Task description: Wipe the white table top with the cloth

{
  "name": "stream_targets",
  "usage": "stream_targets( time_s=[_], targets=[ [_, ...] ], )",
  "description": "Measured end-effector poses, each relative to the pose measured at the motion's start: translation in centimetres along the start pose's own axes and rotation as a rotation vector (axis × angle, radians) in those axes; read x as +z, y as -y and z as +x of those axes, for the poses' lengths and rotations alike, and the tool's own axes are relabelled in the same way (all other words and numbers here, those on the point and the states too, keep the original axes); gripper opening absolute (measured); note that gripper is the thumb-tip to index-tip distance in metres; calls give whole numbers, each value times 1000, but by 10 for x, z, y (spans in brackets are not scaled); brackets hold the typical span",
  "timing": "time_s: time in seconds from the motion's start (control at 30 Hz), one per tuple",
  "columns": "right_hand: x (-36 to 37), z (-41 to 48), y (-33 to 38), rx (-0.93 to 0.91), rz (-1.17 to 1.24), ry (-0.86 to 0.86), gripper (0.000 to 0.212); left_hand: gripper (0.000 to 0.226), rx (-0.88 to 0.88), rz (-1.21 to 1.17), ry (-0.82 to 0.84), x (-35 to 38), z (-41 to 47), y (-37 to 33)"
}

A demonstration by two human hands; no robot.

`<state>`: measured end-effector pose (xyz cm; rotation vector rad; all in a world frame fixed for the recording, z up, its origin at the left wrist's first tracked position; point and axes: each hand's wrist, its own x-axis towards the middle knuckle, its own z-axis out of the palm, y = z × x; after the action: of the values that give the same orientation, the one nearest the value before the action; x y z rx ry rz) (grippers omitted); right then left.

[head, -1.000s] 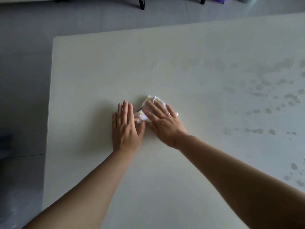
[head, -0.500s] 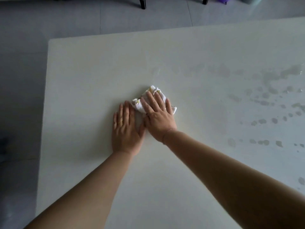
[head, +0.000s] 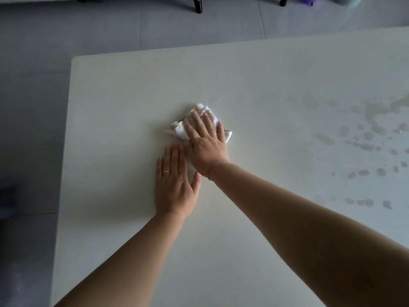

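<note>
**Caller:** Cloth (head: 200, 124) sits bunched at the centre of the frame, pinned flat under the right hand (head: 204, 142). Fingers spread wide over it, palm down, pressing rather than gripping.

**Analyst:** And it looks like a soft, light thing, white with a small printed pattern, crumpled into a wad. My read is it will deform and slide easily under pressure, so there is no real handle to speak of. Flat palm on top looks the sensible hold; a pinch at one corner would probably just drag a loose tail.

**Caller:** Left hand (head: 173, 185) is just below and left of it, open, fingers together, lying flat on the white table top (head: 265, 89). It holds nothing. Thumb sits right beside the right wrist.

**Analyst:** Bracing, I'd judge. Now look to the right side of the frame: wet spots and smears (head: 365, 138), scattered from the upper right down to the lower right. They lie well apart from the cloth.

**Caller:** Anything blocking the way there?

**Analyst:** Nothing on the surface between the cloth and those marks that I can see. The only thing near the cloth is the left hand. Table edge runs down the left of the frame, grey tiled floor (head: 110, 29) beyond it, dark furniture legs (head: 197, 4) at the top. A damp surface could make the wad skid or bunch, I'd guess.
</note>
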<state>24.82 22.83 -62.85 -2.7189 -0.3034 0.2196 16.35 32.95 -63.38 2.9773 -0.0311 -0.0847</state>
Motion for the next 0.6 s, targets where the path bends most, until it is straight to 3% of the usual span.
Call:
stream_targets(
  time_s=[0.07, 0.13, 0.27, 0.37, 0.43, 0.53, 0.6],
  targets=[
    [-7, 7, -17, -139, -23, 53, 52, 69, 1, -9, -1, 0, 0, 0],
    [-21, 16, -51, -124, -33, 28, 51, 69, 2, -26, -3, 0, 0, 1],
    [-58, 34, -127, 357, 2, -139, 51, 71, 4, -76, -14, -4, 4, 0],
    [-61, 47, -120, 632, 58, -185, 50, 70, 11, -95, -45, -8, 27, -7],
    [-46, 55, -84, 529, 76, -177, 51, 70, 14, -87, -76, -10, 53, -13],
    [-22, 50, -37, 86, 10, -13, 50, 66, -23, -86, -102, -6, 86, -14],
    [-27, 52, -47, -79, -37, 49, 49, 65, -52, -81, -89, -1, 94, -11]
  ],
)
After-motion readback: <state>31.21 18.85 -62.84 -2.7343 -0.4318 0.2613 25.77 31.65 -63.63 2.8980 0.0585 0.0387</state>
